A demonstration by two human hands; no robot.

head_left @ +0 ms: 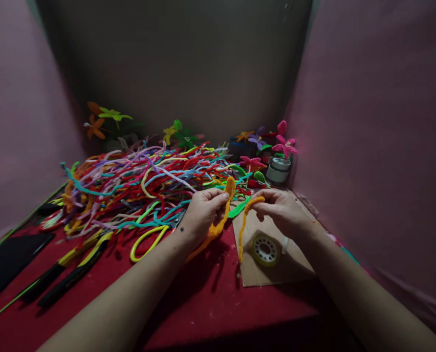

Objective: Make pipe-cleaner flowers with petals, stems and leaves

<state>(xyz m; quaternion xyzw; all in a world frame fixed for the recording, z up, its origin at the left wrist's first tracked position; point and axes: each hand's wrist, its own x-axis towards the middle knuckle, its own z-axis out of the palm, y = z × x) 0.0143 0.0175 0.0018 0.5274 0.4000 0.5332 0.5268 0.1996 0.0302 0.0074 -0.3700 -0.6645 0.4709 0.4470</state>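
Between the thumb and fingers of my left hand [204, 211] is an orange pipe cleaner [221, 224], bent into a narrow loop at the top, with its tail hanging below the hand. My right hand [278, 210] pinches a second stretch of orange pipe cleaner [243, 230], which curves over and dangles toward the table. Whether the two orange stretches are one piece I cannot tell. Under my right hand a roll of clear tape [265, 250] lies on a brown board [254, 276]. A green leaf shape [239, 209] shows behind, between the hands.
A large heap of coloured pipe cleaners [159, 176] covers the back of the red table [203, 313]. Yellow-handled scissors [148, 243] and black-and-yellow pliers [76, 266] lie at left, near a black flat object [12, 259]. Pipe-cleaner flowers [284, 145] and a small white jar [278, 169] stand behind.
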